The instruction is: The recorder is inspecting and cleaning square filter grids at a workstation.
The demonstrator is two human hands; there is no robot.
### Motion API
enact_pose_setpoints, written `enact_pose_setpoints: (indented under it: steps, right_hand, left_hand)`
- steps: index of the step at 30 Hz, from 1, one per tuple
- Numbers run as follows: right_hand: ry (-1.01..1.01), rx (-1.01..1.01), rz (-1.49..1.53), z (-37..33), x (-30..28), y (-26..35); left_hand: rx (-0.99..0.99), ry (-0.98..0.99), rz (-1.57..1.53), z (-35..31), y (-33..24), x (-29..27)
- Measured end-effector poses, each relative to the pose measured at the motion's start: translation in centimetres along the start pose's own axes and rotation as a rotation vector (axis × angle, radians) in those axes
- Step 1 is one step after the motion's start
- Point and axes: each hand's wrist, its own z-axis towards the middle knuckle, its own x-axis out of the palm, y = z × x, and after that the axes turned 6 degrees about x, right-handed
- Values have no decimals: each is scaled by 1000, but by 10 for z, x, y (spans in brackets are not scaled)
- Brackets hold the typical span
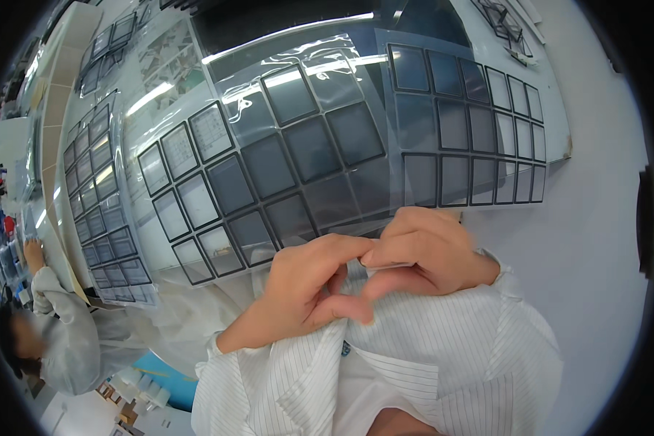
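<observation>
My left hand (305, 283) and my right hand (425, 254) meet in front of my chest, just off the table's near edge. The fingers of both are bent, with the fingertips drawn together. A thin, pale-edged piece (392, 267) shows between my right fingers; its kind is too small to make out. Whatever lies in my left fingertips is hidden. Closest beyond my hands is a clear film sheet (327, 196) with rows of black rectangular frames, some of its places without a frame. To its right lies another such sheet (454, 123).
A third sheet of black frames (102, 203) lies at the left. Loose black frames are piled at the far left (109, 47) and far right (503, 22). A dark glossy panel (283, 22) stretches along the back. At the left, a co-worker (69, 334) in a light coat reaches over the table.
</observation>
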Motion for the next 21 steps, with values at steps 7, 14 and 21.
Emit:
enact_pose_setpoints:
  steps: [7,14,21]
  right_hand:
    - [122,226,56,17,-8,12]
    - [384,284,210,31,-13,2]
    - [500,521,500,34,-12,8]
  left_hand:
    - [77,121,27,-6,8,-9]
    - [224,31,123,-6,10,-10]
    - [394,-108,320,-9,8,-16]
